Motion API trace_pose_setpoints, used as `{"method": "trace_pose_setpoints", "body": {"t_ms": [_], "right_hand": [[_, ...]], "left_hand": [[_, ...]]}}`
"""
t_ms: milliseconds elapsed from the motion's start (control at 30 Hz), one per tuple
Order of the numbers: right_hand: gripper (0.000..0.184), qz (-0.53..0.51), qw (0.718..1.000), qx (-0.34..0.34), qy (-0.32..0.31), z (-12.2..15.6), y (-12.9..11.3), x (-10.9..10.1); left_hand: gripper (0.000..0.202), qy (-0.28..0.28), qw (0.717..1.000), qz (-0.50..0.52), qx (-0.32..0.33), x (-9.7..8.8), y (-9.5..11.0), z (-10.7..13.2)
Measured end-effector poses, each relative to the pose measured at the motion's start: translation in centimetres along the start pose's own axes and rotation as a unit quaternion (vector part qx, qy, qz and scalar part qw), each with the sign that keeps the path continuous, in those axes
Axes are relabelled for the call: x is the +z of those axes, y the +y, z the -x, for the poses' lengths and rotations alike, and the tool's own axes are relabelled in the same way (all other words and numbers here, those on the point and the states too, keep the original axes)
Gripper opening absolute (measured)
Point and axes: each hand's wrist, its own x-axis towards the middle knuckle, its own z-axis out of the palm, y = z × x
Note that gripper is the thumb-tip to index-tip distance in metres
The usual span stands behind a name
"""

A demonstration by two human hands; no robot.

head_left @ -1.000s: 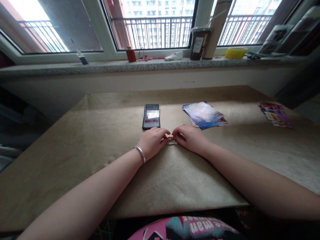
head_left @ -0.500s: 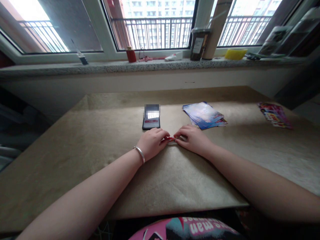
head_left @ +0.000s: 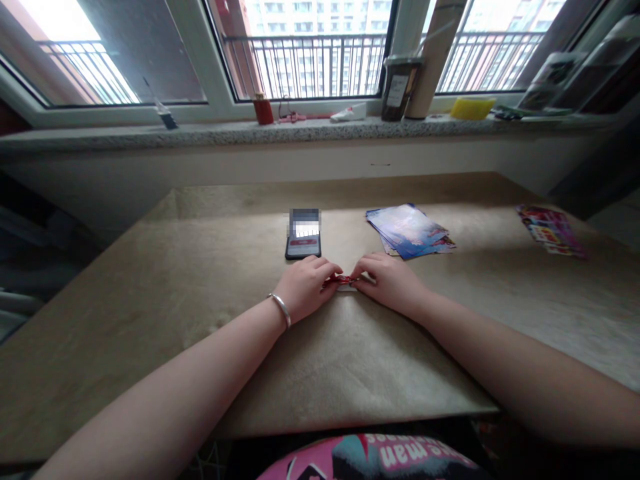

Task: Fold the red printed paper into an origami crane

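Between my two hands is a small red and white piece (head_left: 345,281), paper-like and partly folded or rolled, low over the table. My left hand (head_left: 306,285), with a silver bangle at the wrist, pinches its left end between thumb and fingers. At its right end the thumb and index finger of my right hand (head_left: 387,281) are closed on it. My fingers cover both ends, so its full shape is hidden. Just beyond my left hand lies a phone (head_left: 303,247) with its screen lit. A stack of blue picture sheets (head_left: 410,230) rests beyond my right hand.
Colourful red and pink cards or packets (head_left: 550,231) lie at the table's far right. Along the granite windowsill (head_left: 215,135) stand a red thread spool (head_left: 263,109), a dark lidded container (head_left: 400,90) and a yellow sponge-like block (head_left: 471,108). The brown table (head_left: 150,287) ends near my body.
My right fingers have shifted slightly, and a little more of the red piece shows between my hands. The phone and sheets stay in place.
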Motion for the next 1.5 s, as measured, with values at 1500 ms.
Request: {"method": "trace_pose_setpoints", "body": {"t_ms": [1500], "right_hand": [[0.011,-0.076,0.996,-0.041,-0.010,0.1,1.3,0.4]], "left_hand": [[0.017,-0.008,0.997,0.007,0.075,0.3,-0.2,0.0]]}}
